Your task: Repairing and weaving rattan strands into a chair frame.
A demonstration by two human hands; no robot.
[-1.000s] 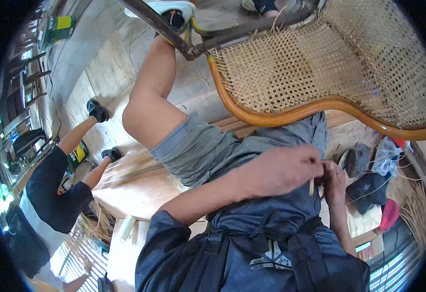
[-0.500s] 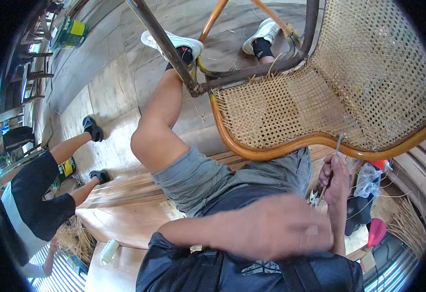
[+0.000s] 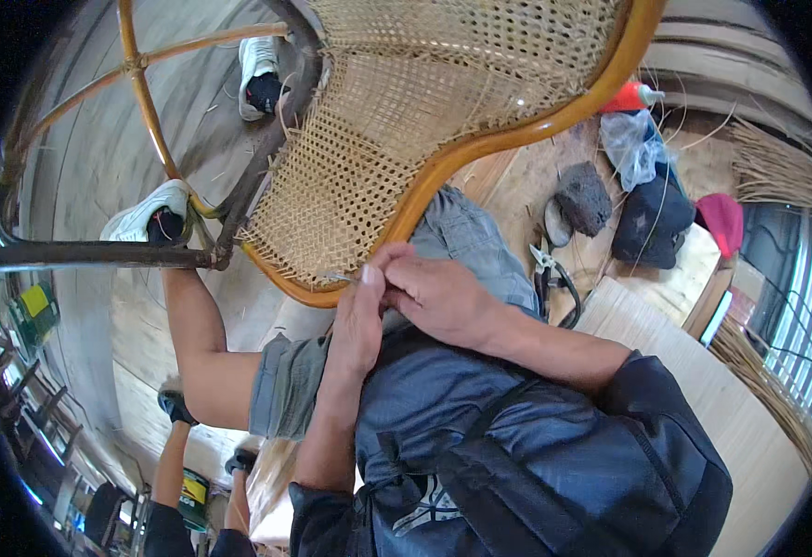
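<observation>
A rattan chair frame with a woven cane seat (image 3: 359, 139) lies tipped across my lap, its curved golden rim (image 3: 452, 162) toward me. Both hands meet at the rim's lower left corner. My right hand (image 3: 438, 297) is closed, fingers bent over a thin metal tool (image 3: 339, 276) whose grey tip shows against the cane edge. Close against it is my left hand (image 3: 357, 325), also closed, thumb and finger pinched together; what they pinch is hidden. Loose cane ends (image 3: 280, 237) stick out along the seat's left edge.
At right lie wire cutters (image 3: 543, 262), a dark porous stone (image 3: 582, 200), a dark cap (image 3: 649, 223), a red cap (image 3: 721, 223), a plastic bag (image 3: 630, 147) and a red bottle (image 3: 627, 97). Cane bundles (image 3: 786, 172) lie beyond. Another person's legs (image 3: 169, 464) show lower left, near green buckets (image 3: 34, 311).
The view has turned, so the chair appears further left. My left hand, blurred before, has joined the right at the seat's rim. The tool's tip has come to the corner of the weave.
</observation>
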